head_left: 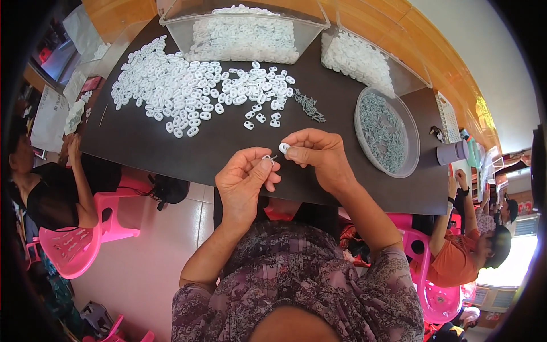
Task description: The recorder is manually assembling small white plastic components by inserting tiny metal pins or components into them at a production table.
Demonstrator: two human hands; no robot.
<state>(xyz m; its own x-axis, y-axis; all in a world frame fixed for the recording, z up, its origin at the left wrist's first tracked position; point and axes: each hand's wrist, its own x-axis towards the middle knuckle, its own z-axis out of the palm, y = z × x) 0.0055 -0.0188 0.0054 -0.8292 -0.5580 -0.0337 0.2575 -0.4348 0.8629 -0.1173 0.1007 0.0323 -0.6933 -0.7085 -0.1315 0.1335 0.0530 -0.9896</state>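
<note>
The left hand [246, 174] pinched a small white piece [266, 160] and a screw [274, 157] between thumb and fingers, left of the round tub [412, 162]. The right hand [321, 154], nearer the tub, pinched a white oval [284, 148]. Loose screws [309, 106] lay left of the tub, a white pile [171, 85] farther left.

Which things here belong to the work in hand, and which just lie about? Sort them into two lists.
In use, it seems: white oval in the right hand; white piece in the left hand; white heap; loose screws; screw dish; clear bins.

Apparently just lying about: purple container; perforated strip; thin stick.
</note>
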